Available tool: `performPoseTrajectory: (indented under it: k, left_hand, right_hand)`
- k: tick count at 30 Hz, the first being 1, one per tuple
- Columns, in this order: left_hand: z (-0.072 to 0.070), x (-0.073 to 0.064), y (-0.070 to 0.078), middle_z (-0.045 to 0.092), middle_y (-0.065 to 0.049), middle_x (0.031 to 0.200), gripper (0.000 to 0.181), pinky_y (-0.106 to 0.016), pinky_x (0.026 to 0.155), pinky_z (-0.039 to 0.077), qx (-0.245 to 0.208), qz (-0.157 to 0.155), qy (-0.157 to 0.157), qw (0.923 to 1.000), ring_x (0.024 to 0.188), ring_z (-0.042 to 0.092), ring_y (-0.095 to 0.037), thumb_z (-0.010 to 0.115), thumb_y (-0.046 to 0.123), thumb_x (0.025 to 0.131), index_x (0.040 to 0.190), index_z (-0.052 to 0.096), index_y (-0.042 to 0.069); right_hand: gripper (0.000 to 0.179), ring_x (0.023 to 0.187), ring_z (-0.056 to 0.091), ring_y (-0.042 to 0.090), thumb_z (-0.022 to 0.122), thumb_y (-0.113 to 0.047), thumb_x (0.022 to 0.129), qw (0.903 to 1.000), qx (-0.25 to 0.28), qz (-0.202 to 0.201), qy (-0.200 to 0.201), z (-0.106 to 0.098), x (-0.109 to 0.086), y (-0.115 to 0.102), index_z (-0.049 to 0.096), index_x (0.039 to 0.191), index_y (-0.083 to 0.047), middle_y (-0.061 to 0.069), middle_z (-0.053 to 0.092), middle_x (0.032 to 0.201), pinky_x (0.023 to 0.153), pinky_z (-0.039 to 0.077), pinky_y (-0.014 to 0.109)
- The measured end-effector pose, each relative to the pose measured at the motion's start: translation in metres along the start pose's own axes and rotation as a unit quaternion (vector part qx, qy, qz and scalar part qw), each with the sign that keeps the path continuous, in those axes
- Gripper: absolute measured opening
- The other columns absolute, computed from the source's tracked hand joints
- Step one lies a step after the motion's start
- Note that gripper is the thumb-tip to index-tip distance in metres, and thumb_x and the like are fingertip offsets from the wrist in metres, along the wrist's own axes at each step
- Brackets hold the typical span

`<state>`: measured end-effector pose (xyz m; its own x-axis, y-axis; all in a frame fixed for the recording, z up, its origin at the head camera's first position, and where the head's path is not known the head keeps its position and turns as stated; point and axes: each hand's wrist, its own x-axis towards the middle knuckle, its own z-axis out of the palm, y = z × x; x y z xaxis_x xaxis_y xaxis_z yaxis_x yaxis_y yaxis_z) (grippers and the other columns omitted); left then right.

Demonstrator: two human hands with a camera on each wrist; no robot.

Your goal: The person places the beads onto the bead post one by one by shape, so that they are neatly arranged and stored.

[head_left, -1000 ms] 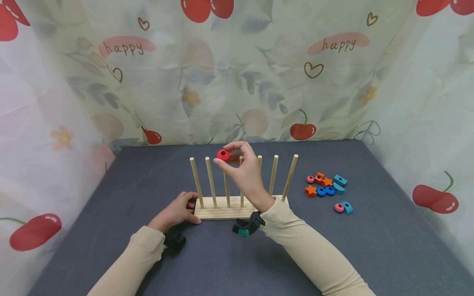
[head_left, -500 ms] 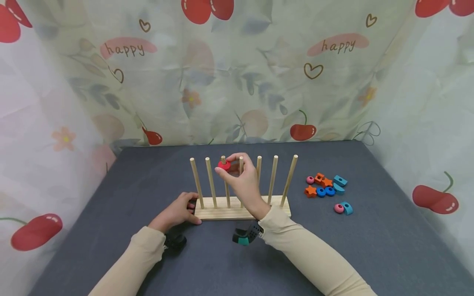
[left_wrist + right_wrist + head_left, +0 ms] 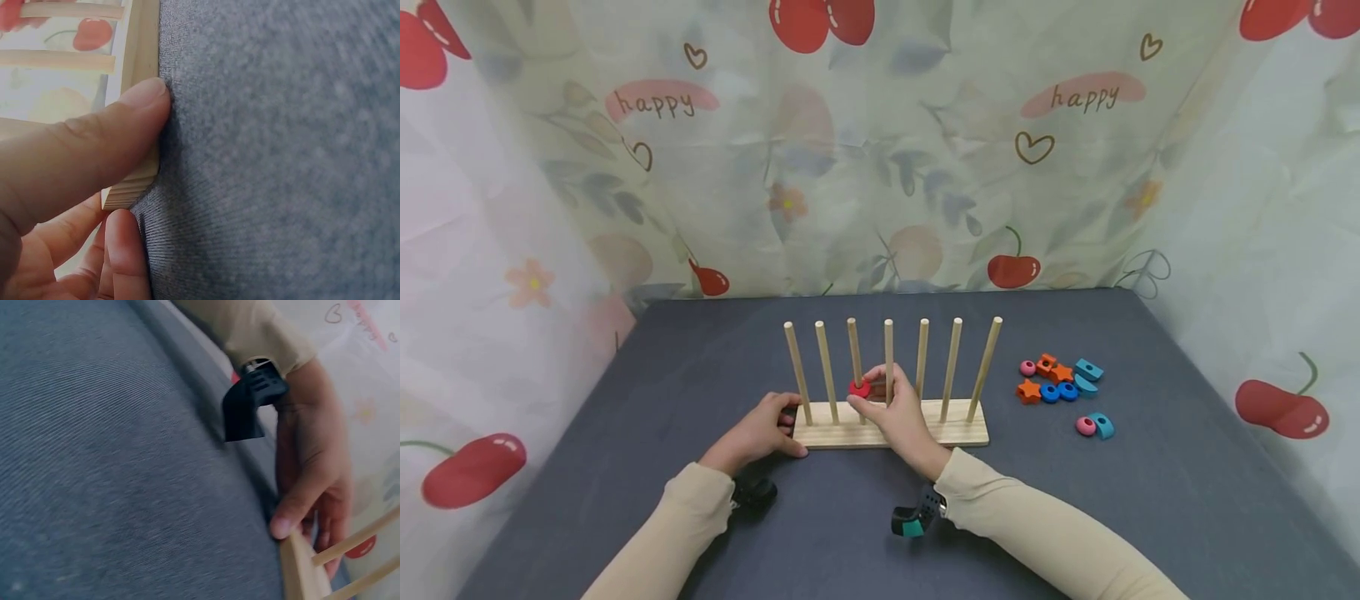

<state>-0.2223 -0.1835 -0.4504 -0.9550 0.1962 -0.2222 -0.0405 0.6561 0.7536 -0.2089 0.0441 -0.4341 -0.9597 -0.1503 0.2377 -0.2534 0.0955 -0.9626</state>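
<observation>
A wooden peg rack (image 3: 958, 425), a flat base with several upright pegs, stands on the table in the head view. My left hand (image 3: 760, 433) grips its left end; the left wrist view has the thumb (image 3: 134, 112) along the base's near edge and fingers against the end face. The right wrist view shows this same left hand (image 3: 319, 462) at the base. A red bead (image 3: 860, 389) encircles the third peg from the left, low down near the base. My right hand (image 3: 898, 417) pinches that bead between thumb and fingers, reaching past the fourth peg.
Right of the rack lie orange star beads (image 3: 1028, 391), blue round beads (image 3: 1049, 392), light-blue blocks (image 3: 1088, 370) and a pink bead (image 3: 1027, 367). Nearer, another pink bead (image 3: 1086, 426) touches a light-blue arch (image 3: 1102, 425). A patterned curtain (image 3: 880, 167) borders the dark table (image 3: 820, 533).
My right hand has lowered the red bead from above the third peg's tip, over the tip and down the peg almost to the base. The left hand keeps its place on the rack.
</observation>
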Motion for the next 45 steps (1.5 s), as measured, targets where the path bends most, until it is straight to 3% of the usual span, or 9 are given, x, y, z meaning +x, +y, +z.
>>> performPoseTrajectory:
  k: [15,18,25,45]
  left_hand:
    - [-0.005,-0.004,0.005,0.043,-0.021,0.123,0.079,-0.039,0.089,0.05,0.001,0.02,-0.009,0.9998,0.107,0.053,-0.031,0.088,0.004,0.066,0.133,0.048,-0.003]
    - [-0.006,-0.006,0.006,0.042,-0.022,0.123,0.079,-0.038,0.088,0.05,0.003,0.025,-0.011,0.9996,0.107,0.053,-0.032,0.088,0.005,0.066,0.133,0.047,-0.004]
    - [-0.005,-0.004,0.005,0.041,-0.021,0.128,0.081,-0.042,0.092,0.049,-0.006,0.004,-0.007,0.9999,0.111,0.053,-0.031,0.087,0.001,0.065,0.136,0.046,-0.002]
    - [0.0,-0.002,0.003,0.043,-0.018,0.125,0.079,-0.043,0.093,0.048,-0.004,-0.002,-0.001,1.0,0.109,0.052,-0.029,0.087,0.0,0.065,0.134,0.048,-0.002]
  right_hand:
    - [0.032,0.099,0.061,0.024,0.072,-0.009,0.086,0.9981,-0.026,0.05,-0.026,-0.002,-0.006,0.026,0.052,0.111,-0.003,0.014,0.059,0.112,0.087,0.048,0.034]
    - [0.033,0.101,0.06,0.026,0.072,-0.007,0.086,0.9981,-0.029,0.048,-0.027,-0.001,-0.005,0.027,0.052,0.111,-0.003,0.014,0.059,0.113,0.089,0.048,0.038]
    - [0.034,0.103,0.058,0.03,0.073,-0.001,0.082,0.9978,-0.047,0.044,-0.014,0.001,-0.004,0.028,0.054,0.111,-0.001,0.017,0.061,0.111,0.095,0.044,0.048]
    - [0.038,0.102,0.059,0.031,0.072,0.01,0.077,0.9966,-0.069,0.045,-0.008,0.004,-0.006,0.031,0.054,0.109,0.003,0.018,0.061,0.107,0.093,0.046,0.047]
